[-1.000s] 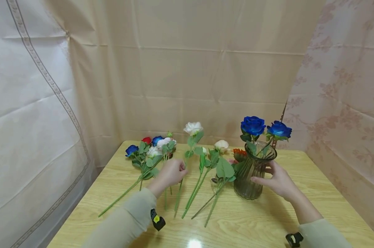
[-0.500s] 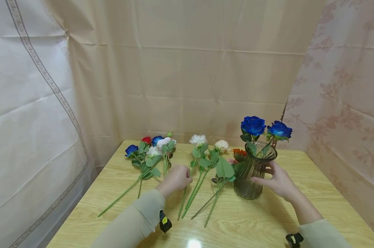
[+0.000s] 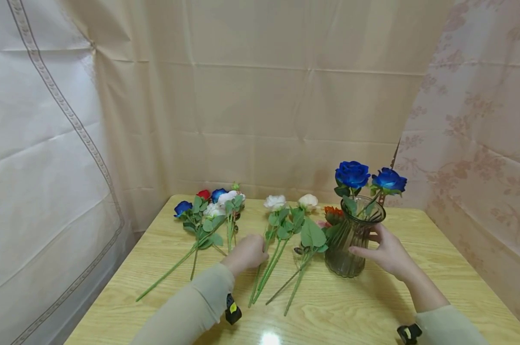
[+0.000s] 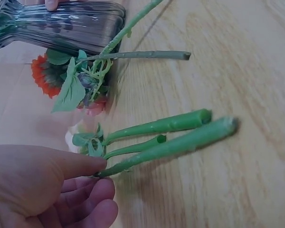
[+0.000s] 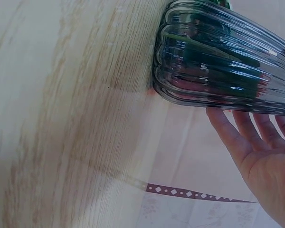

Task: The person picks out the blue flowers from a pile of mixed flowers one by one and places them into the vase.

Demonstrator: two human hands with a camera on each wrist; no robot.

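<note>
In the head view my left hand [image 3: 248, 253] is low over the middle of the table. In the left wrist view its thumb and index finger pinch the green stem [image 4: 180, 144] of a white rose [image 3: 275, 202], whose bloom lies toward the back of the table. Two other green stems lie right beside it, with a cream rose [image 3: 308, 202] to the right. My right hand [image 3: 388, 250] holds the ribbed smoky glass vase [image 3: 344, 261], thumb in front and fingers round its far side. Two blue roses [image 3: 352, 174] stand in the vase.
A pile of red, blue and white flowers [image 3: 214, 210] lies at the back left, a long stem pointing forward. An orange flower [image 3: 333, 214] and leafy stems [image 3: 312, 235] lie against the vase's left. Curtains enclose the wooden table [image 3: 329, 318].
My left hand has moved right and down, bringing the white rose from raised to lying beside the other stems. The right hand and vase have stayed in place.
</note>
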